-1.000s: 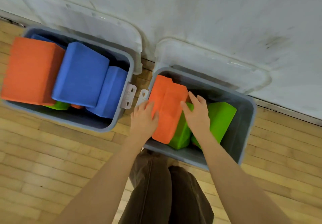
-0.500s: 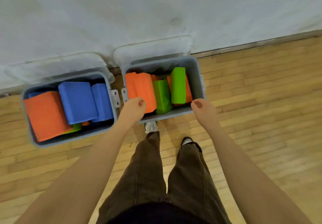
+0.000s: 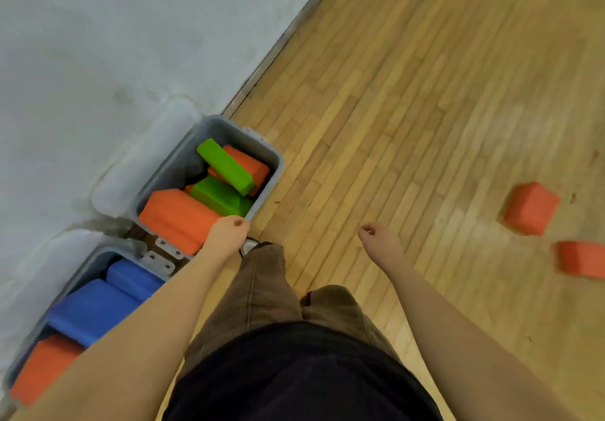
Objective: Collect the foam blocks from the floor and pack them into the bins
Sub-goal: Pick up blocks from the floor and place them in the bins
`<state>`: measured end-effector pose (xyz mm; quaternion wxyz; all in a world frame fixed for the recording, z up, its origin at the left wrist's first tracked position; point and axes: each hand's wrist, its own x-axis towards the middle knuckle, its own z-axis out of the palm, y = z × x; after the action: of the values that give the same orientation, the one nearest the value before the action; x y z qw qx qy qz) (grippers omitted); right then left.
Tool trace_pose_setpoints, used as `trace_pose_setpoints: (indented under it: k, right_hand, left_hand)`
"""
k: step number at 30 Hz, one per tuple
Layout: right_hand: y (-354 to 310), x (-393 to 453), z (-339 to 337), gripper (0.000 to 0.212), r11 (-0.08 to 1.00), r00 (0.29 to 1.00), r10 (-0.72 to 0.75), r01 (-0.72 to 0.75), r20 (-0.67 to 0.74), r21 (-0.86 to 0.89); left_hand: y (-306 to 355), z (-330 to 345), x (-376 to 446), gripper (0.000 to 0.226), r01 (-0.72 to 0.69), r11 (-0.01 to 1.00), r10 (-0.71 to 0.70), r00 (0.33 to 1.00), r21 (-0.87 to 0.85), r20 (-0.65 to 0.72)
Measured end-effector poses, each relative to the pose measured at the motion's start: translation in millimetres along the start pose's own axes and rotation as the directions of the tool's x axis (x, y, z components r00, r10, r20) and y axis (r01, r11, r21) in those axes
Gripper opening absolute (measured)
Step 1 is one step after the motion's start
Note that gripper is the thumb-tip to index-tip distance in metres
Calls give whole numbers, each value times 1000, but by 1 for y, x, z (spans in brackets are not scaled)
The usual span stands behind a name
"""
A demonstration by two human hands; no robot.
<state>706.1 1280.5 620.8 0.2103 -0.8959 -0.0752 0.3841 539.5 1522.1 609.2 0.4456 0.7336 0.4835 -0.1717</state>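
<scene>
Against the white wall (image 3: 98,43), two grey bins side by side on the wooden floor (image 3: 409,109); far bin (image 3: 276,158) packed with a large orange block (image 3: 176,220), two green blocks (image 3: 226,166) and another orange block (image 3: 253,165) beneath the upper green one; near bin (image 3: 98,256) filled with blue blocks (image 3: 95,306) and an orange block (image 3: 45,368), partly hidden by the left forearm. Left hand (image 3: 229,232) over the near corner of the far bin, fingers loosely curled, holding nothing; right hand (image 3: 379,240) out over bare floor, fingers loosely curled too, also holding nothing. Well apart to the right, two loose orange blocks on the floor: one (image 3: 530,207) tilted on an edge, the other (image 3: 582,258) cut by the frame's right edge. Below, brown trousers (image 3: 262,289) and a dark top (image 3: 294,374); slight blur throughout.
</scene>
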Motion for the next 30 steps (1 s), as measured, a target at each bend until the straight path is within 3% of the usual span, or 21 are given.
trace_pose_setpoints:
  k: [4, 7, 10, 15, 22, 26, 30]
  right_hand:
    - [106, -54, -12, 29, 978, 992, 117, -105, -53, 182]
    - [180, -100, -13, 29, 909, 952, 291, -244, -98, 337]
    - [243, -142, -15, 28, 769, 874, 476, -359, -100, 529]
    - [324, -187, -20, 28, 510, 689, 719, -434, -92, 742]
    - [402, -181, -52, 30, 201, 518, 855, -388, 33, 899]
    - [445, -144, -106, 36, 98, 488, 867, -374, 105, 922]
    - [485, -89, -196, 34, 141, 514, 853, -387, 86, 911]
  left_hand:
    - [50, 72, -29, 20, -91, 994, 87, 994, 63, 70]
    - [95, 143, -57, 22, -215, 962, 174, 957, 167, 233]
    - [147, 218, -91, 25, -357, 913, 253, 876, 199, 410]
    - [224, 325, -128, 37, -633, 696, 354, 714, 340, 605]
    - [311, 439, -134, 32, -784, 482, 356, 582, 390, 731]
    - [367, 504, -114, 32, -765, 481, 277, 596, 428, 754]
    - [437, 556, -79, 32, -668, 544, 185, 686, 508, 704]
